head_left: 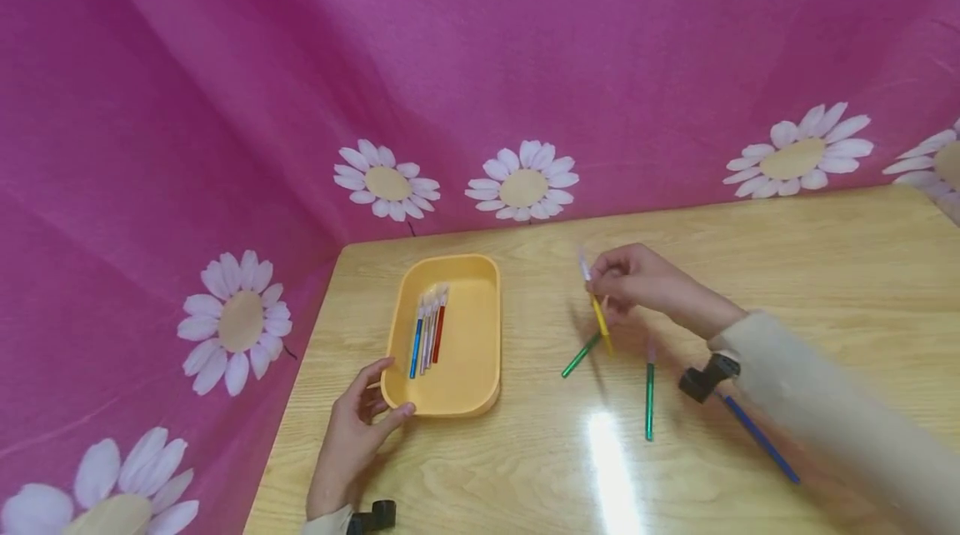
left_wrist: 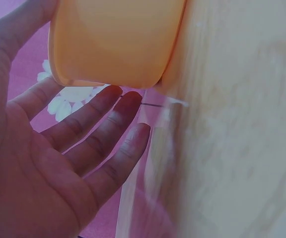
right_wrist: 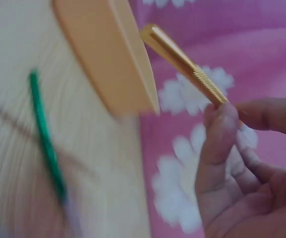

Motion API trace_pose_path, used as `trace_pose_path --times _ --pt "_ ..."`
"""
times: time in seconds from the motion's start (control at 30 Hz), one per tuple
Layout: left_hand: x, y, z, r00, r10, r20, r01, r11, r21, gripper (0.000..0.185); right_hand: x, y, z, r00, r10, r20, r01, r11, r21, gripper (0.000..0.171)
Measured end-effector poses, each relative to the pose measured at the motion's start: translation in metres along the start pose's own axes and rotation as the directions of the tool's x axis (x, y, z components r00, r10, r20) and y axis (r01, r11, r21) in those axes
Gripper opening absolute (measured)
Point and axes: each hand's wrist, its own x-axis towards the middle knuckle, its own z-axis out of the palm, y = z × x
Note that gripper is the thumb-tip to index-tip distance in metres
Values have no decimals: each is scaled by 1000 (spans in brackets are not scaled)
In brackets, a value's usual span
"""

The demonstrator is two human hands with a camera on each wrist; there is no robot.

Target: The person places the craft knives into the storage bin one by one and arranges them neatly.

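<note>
Two hands | right hand [head_left: 637, 281] pinches yellow plastic pen [head_left: 600, 320] | left hand [head_left: 360, 418], fingers relaxed, touches orange plastic tray [head_left: 480, 385] on wooden table [head_left: 787, 268]

Your right hand [head_left: 637, 281] hangs above the table, fingers [right_wrist: 222, 134] curled in a pinch, sleeved forearm reaching in from the right. Your left hand [head_left: 356, 427] lies low at the near left, palm open, fingers [left_wrist: 101, 124] loosely spread, thumb up.

Beige long sleeves, black wrist-mounted cameras, bare right hand [head_left: 637, 281].
</note>
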Motion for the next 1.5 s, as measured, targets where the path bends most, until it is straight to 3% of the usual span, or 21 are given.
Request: trace_pose_path --times 0.17,0.33,0.57,0.8,0.87,1.0,1.1,1.23,1.37,1.43,1.5 --pt "1 1 0 1000 -26 4 26 1000 -11 72 49 -22 43 999 23 46 -33 972 234 7" --pt "1 2 -1 999 -36 12 36 999 -3 72 86 -41 88 990 115 87 -142 871 471 2" --pt "0 1 -2 999 -43 6 43 999 10 72 126 -53 138 976 201 83 -213 798 564 8" --pt "-1 -3 -1 999 -43 10 42 999 5 72 153 -39 174 950 300 90 -291 740 606 26" --pt "0 -3 -1 999 -34 13 34 999 7 72 157 -33 180 942 325 84 -309 743 594 21" --pt "2 -2 -2 1000 -2 23 2 1000 13 71 158 -27 186 930 361 69 -341 776 531 11" --pt "3 -1 -3 999 24 33 -25 999 20 71 155 -26 187 924 379 54 -358 803 476 13" --pt "4 1 -5 999 30 41 -31 999 39 70 153 -27 189 929 370 -5 -338 855 394 14" --pt "4 1 -6 999 14 46 -15 999 35 70 153 -26 193 926 370 -74 -324 881 344 3" --pt "3 0 -6 999 12 45 -14 999 30 70 153 -26 195 922 376 -90 -325 881 344 21" --pt "1 -1 -5 999 14 46 -15 1000 26 70 150 -27 195 924 371 -89 -319 879 354 25"
